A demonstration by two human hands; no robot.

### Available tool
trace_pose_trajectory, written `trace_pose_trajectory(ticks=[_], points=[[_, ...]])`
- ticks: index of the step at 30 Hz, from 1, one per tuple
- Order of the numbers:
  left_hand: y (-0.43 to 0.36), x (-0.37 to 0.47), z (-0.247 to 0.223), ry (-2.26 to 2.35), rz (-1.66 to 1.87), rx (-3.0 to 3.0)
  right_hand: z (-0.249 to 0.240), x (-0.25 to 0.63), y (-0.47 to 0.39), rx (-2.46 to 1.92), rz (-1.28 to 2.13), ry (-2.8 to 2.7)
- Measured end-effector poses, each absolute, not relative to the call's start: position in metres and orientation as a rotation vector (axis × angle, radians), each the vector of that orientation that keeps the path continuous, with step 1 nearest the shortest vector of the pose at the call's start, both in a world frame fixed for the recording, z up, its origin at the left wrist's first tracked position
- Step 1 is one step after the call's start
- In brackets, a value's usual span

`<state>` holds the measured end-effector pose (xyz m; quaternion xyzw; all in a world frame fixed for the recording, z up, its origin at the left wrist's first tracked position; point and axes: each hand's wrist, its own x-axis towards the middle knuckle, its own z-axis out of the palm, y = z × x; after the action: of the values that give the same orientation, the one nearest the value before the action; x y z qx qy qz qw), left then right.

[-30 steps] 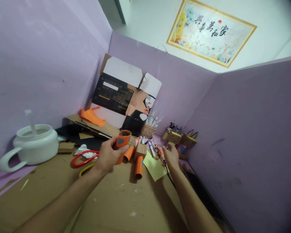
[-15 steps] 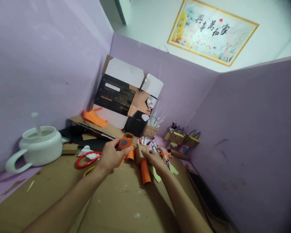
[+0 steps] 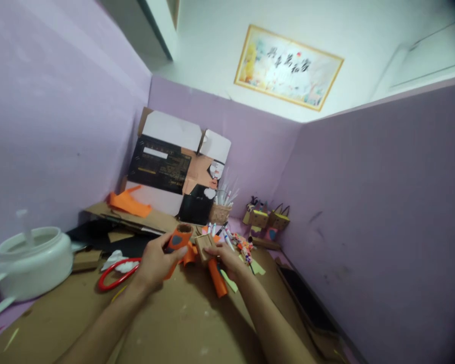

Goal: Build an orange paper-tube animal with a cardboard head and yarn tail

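My left hand (image 3: 151, 263) is wrapped round an orange cardboard tube (image 3: 181, 235) with grey spots, its open brown end facing up. In my right hand (image 3: 227, 259) is a small brown cardboard box (image 3: 205, 247), gripped between thumb and fingers. An orange paper roll (image 3: 217, 281) extends below the box; whether the two are joined I cannot tell. Between the hands, another orange roll (image 3: 189, 255) shows partly behind the tube. Several markers (image 3: 227, 238) lie just beyond the right hand, and red-handled scissors (image 3: 116, 275) lie left of the left hand.
At left stands a white pot (image 3: 34, 265) with a stick in it. A flattened printed carton (image 3: 163, 162) leans at the back, beside a cup of white pens (image 3: 222, 213). Small cardboard figures (image 3: 258, 218) stand back right. Purple walls (image 3: 364, 202) enclose the cardboard-covered table (image 3: 174, 328).
The camera view has tilted up and shifted, so the surroundings appear lower and further left. The small box in my right hand has tilted slightly. Both hands keep their holds.
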<state>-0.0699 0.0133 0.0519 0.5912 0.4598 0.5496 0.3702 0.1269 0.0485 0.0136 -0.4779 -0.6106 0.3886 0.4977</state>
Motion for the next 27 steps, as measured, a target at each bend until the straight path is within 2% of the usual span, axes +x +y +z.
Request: trace_pose_trajectory(ticks=[5, 8, 12, 21, 27], points=[[0.011, -0.066, 0.047, 0.992, 1.283, 1.593, 0.032, 0.151, 0.017, -0.928, 1.029, -1.249], [0.008, -0.063, 0.042, 0.947, 1.162, 1.642, 0.035, 0.164, -0.003, -0.713, 1.229, -0.967], [0.004, -0.06, 0.04, 0.893, 1.045, 1.748, 0.032, 0.167, -0.014, -0.662, 1.327, -0.821], [-0.004, -0.056, 0.044, 0.7, 0.856, 1.163, 0.034, 0.168, -0.011, -0.572, 1.41, -0.538], [-0.004, -0.054, 0.039, 0.745, 0.792, 1.156, 0.031, 0.166, -0.014, -0.411, 1.528, -0.524]])
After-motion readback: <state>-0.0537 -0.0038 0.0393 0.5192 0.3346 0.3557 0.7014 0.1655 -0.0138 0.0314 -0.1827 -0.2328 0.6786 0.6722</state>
